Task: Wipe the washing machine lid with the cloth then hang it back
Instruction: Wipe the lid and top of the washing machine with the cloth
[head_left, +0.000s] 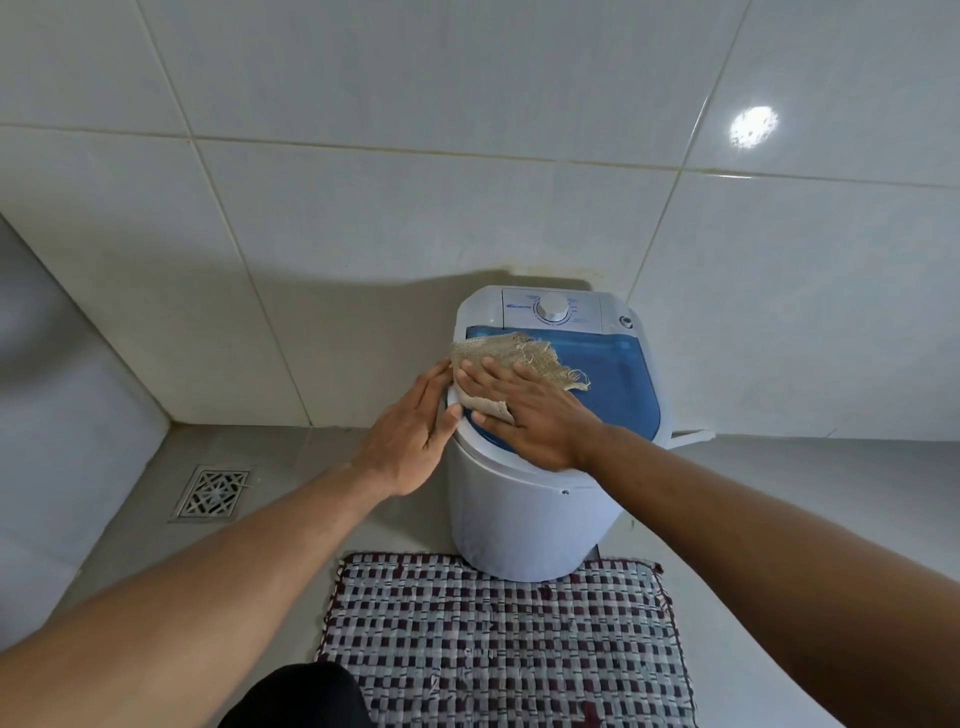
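A small white washing machine (519, 525) stands on the floor against the tiled wall. Its blue see-through lid (608, 374) is down, with a white control dial (552, 308) behind it. A frayed beige cloth (511, 353) lies on the left part of the lid. My right hand (524, 415) presses flat on the cloth, fingers spread toward the left rim. My left hand (410, 441) rests with open fingers against the machine's left rim, touching the white edge beside the cloth.
A checked woven mat (498, 644) lies on the floor in front of the machine. A metal floor drain (213, 492) sits at the left. Grey tiled walls close in behind and at the left. A white hose (693, 436) sticks out at the machine's right.
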